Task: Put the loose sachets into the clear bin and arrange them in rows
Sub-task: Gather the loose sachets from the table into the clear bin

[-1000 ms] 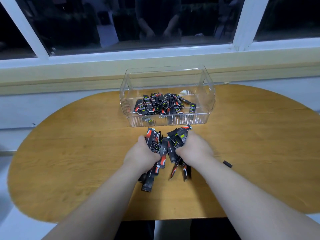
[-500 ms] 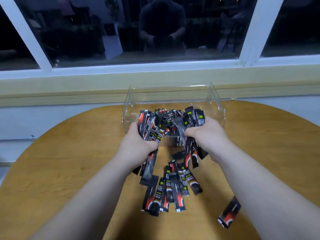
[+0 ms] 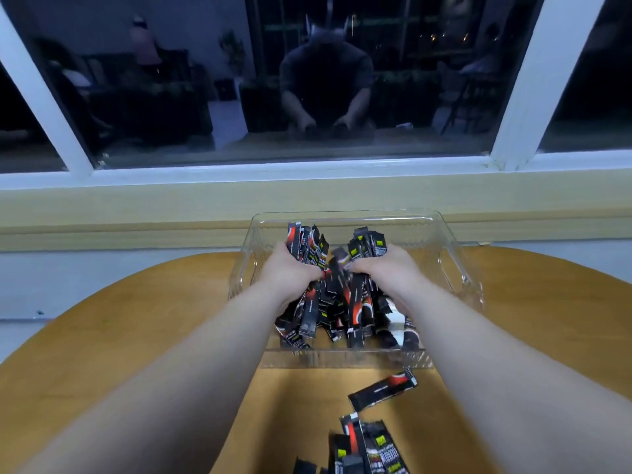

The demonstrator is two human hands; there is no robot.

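The clear bin (image 3: pixel 455 265) stands at the far edge of the wooden table, under the window sill. Both hands are over the inside of the bin. My left hand (image 3: pixel 289 268) grips a bundle of black, red and white sachets (image 3: pixel 307 246), and my right hand (image 3: pixel 386 263) grips a second bundle of sachets (image 3: pixel 367 246). Sachet ends hang down from both fists onto a jumbled heap of sachets in the bin (image 3: pixel 355 319). Several loose sachets (image 3: pixel 367 446) lie on the table in front of the bin, one sachet (image 3: pixel 383 391) apart from the others.
The oval wooden table (image 3: pixel 136 336) stretches left and right of the bin. Behind it run a yellow-green sill (image 3: pixel 136 206) and a white-framed window (image 3: pixel 239 165), its dark glass reflecting a person.
Both hands have carried their bundles forward and up from the table into the bin. Several sachets slipped out on the way and lie on the table. The camera has moved closer.
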